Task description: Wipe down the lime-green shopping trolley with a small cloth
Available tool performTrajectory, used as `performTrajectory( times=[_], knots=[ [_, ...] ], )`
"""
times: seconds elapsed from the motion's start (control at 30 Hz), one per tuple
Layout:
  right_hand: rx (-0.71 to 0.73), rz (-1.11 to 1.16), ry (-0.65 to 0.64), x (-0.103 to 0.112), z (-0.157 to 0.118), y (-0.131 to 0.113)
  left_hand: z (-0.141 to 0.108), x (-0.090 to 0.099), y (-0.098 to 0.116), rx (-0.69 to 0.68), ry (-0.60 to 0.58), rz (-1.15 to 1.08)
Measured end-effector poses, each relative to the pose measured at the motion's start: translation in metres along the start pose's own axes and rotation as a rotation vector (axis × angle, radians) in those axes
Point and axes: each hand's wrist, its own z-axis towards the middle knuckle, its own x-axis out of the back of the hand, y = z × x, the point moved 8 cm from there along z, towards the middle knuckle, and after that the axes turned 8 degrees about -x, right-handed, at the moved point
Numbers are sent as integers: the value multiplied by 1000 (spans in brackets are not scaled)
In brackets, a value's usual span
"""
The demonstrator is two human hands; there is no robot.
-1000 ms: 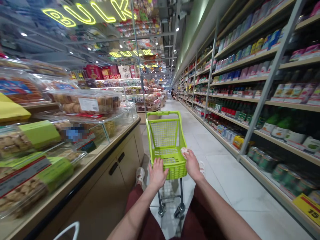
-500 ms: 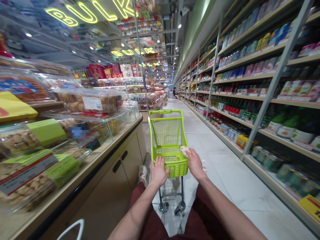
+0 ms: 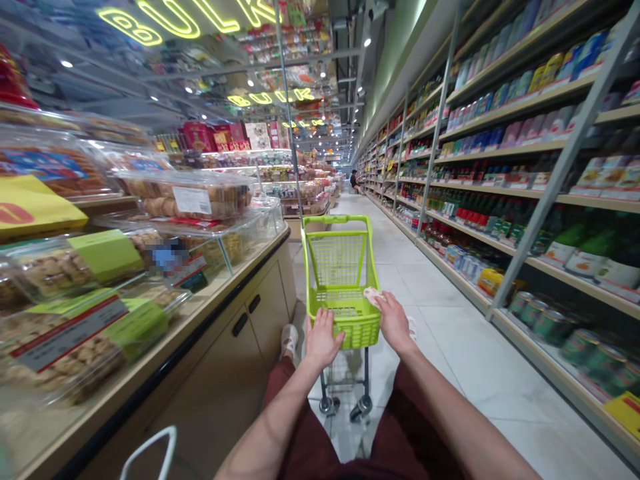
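Observation:
My left hand [image 3: 323, 339] lies over the near rim of a small lime-green plastic shopping cart [image 3: 344, 263], its fingers spread on the basket's edge. My right hand [image 3: 395, 323] is on the rim's right corner, and its fingertips pinch a white tissue [image 3: 373, 297]. The cart stands in front of me on dark-framed castors, with its wire-grid basket showing nothing inside. Maroon shorts and a white shoe [image 3: 289, 341] show below my arms.
A long counter [image 3: 250, 313] with clear bulk bins of biscuits runs along the left. Tall shelves of cans and bottles [image 3: 475, 200] line the right. A seated person [image 3: 355, 180] is far down the tiled aisle. A white curved handle [image 3: 150, 453] rises at bottom left.
The cart and my hands sit slightly further right and higher in the view. The aisle has shifted with them, and the shelves and counter have slid slightly past. My grip looks unchanged.

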Motion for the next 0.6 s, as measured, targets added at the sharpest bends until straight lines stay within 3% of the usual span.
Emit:
performTrajectory(
  times=[0.07,0.27,0.33,0.5,0.6],
  knots=[
    [-5,-2,-13,-4,-3,-2,1,-1,1,10,1,-7],
    [171,109,-140,-40,-24,-59,4,-1,3,7,-17,-7],
    [151,132,-119,-37,-18,-50,3,0,2,4,-15,0],
    [-32,107,57,-8,3,8,1,1,4,6,2,1],
    [-1,117,1,-13,-2,-1,2,2,7,13,-4,0]
  ],
)
